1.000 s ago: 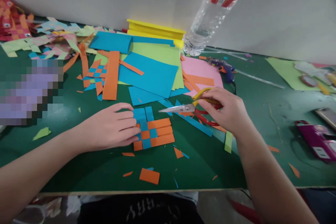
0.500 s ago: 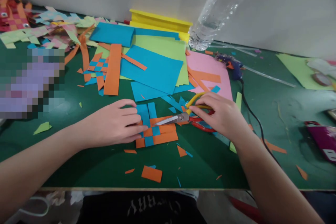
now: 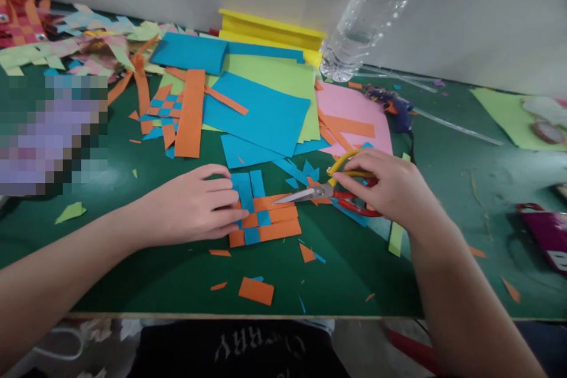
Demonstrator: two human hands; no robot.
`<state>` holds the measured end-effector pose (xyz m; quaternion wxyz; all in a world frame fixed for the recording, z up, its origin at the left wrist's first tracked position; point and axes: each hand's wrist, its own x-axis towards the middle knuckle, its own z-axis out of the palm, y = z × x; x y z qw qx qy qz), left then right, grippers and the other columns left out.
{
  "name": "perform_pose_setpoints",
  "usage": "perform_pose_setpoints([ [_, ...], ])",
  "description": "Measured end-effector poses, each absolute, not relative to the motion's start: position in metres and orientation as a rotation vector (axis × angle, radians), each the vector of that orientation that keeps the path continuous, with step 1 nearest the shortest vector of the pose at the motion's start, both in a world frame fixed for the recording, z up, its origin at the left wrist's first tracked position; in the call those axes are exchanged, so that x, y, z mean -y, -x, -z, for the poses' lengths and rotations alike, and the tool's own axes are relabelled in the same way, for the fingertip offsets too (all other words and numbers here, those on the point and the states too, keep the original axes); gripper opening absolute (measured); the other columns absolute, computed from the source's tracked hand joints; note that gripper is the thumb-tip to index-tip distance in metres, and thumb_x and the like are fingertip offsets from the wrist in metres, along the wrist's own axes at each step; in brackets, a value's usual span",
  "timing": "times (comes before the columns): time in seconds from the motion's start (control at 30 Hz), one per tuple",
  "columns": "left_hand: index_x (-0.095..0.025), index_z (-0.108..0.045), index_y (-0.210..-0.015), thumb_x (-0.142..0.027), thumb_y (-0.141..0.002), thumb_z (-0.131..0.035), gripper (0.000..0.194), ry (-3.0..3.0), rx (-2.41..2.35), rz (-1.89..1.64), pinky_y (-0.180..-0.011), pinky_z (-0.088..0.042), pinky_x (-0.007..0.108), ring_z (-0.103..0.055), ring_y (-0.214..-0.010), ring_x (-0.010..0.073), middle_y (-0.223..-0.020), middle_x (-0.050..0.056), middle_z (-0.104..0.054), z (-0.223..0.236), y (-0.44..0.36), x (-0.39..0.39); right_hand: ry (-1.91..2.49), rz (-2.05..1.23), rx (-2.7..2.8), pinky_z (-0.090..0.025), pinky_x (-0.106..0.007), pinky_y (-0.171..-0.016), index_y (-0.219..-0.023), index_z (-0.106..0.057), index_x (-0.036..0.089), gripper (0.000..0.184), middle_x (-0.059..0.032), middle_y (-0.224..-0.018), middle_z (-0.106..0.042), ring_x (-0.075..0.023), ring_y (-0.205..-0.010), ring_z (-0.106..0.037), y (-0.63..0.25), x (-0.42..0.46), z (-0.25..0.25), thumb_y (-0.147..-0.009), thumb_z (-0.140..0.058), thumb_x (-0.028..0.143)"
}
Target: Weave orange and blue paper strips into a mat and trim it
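Note:
A small woven mat of blue and orange paper strips (image 3: 261, 218) lies on the green table (image 3: 146, 283). My left hand (image 3: 195, 207) lies flat on the mat's left part, fingers stretched out and pressing it down. My right hand (image 3: 390, 189) is closed round the yellow and red handles of a pair of scissors (image 3: 323, 192). The blades point left, with their tip just at the mat's upper right edge. Small orange and blue offcuts (image 3: 256, 291) lie in front of the mat.
Sheets of blue, green and pink paper (image 3: 261, 112) and orange strips (image 3: 190, 112) lie behind the mat. A clear plastic bottle (image 3: 367, 18) stands at the back, a glue gun (image 3: 396, 109) to its right. A purple object (image 3: 547, 233) is at the right edge.
The scissors came left to the mat's edge and now sit slightly back to the right. My left hand stays on the mat. The view has shifted a little.

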<state>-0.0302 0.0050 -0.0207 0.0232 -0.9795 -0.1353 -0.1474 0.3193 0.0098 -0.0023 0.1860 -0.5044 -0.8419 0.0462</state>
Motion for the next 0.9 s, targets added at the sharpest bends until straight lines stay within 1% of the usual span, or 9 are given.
perform_pose_setpoints([
  [0.1,-0.022,-0.072,-0.097,-0.027,-0.102,-0.048,0.024,3.029,0.432,0.442,-0.1,-0.04,0.037,-0.06,-0.074,0.0153,-0.077,-0.001,-0.066,0.021,0.03,-0.005,1.421,-0.089,2.357,-0.053,-0.038,-0.069,-0.078,-0.063,0.027,0.018,-0.0019,-0.089,-0.074,-0.0221,-0.082,-0.07,-0.321,-0.01,0.002,-0.091,-0.062,0.04],
  [0.3,-0.022,-0.07,-0.098,-0.028,-0.104,-0.044,0.027,3.034,0.431,0.432,-0.099,-0.041,0.038,-0.059,-0.073,0.0156,-0.078,-0.001,-0.066,0.021,0.03,-0.004,1.377,-0.153,2.355,-0.052,-0.037,-0.065,-0.078,-0.061,0.025,0.02,-0.004,-0.085,-0.072,-0.0212,-0.077,-0.068,-0.308,-0.006,0.004,-0.092,-0.061,0.039],
  [0.43,-0.021,-0.07,-0.099,-0.027,-0.103,-0.046,0.025,3.042,0.417,0.438,-0.099,-0.041,0.039,-0.059,-0.073,0.0161,-0.078,-0.001,-0.065,0.021,0.03,-0.005,1.406,-0.159,2.382,-0.051,-0.039,-0.065,-0.079,-0.061,0.024,0.024,-0.0051,-0.085,-0.071,-0.0211,-0.074,-0.066,-0.306,-0.006,0.007,-0.094,-0.058,0.042],
  [0.53,-0.021,-0.07,-0.1,-0.027,-0.103,-0.047,0.024,3.039,0.404,0.445,-0.098,-0.041,0.038,-0.059,-0.073,0.0158,-0.078,-0.001,-0.065,0.022,0.03,-0.005,1.406,-0.167,2.382,-0.051,-0.039,-0.066,-0.078,-0.061,0.025,0.025,-0.0041,-0.084,-0.071,-0.0219,-0.076,-0.067,-0.309,-0.007,0.007,-0.094,-0.059,0.044],
  [0.7,-0.021,-0.07,-0.099,-0.027,-0.103,-0.046,0.025,3.049,0.429,0.447,-0.099,-0.04,0.038,-0.06,-0.073,0.0159,-0.078,-0.001,-0.066,0.021,0.03,-0.005,1.436,-0.153,2.377,-0.05,-0.038,-0.062,-0.076,-0.063,0.027,0.025,-0.0032,-0.084,-0.071,-0.0215,-0.074,-0.067,-0.315,-0.008,0.004,-0.092,-0.06,0.045],
  [0.9,-0.02,-0.071,-0.096,-0.027,-0.103,-0.046,0.027,3.062,0.43,0.448,-0.099,-0.039,0.037,-0.059,-0.073,0.0159,-0.078,-0.001,-0.066,0.02,0.03,-0.005,1.388,-0.108,2.401,-0.053,-0.037,-0.068,-0.078,-0.064,0.026,0.021,-0.0017,-0.087,-0.073,-0.0205,-0.08,-0.068,-0.321,-0.009,0.001,-0.092,-0.062,0.042],
])
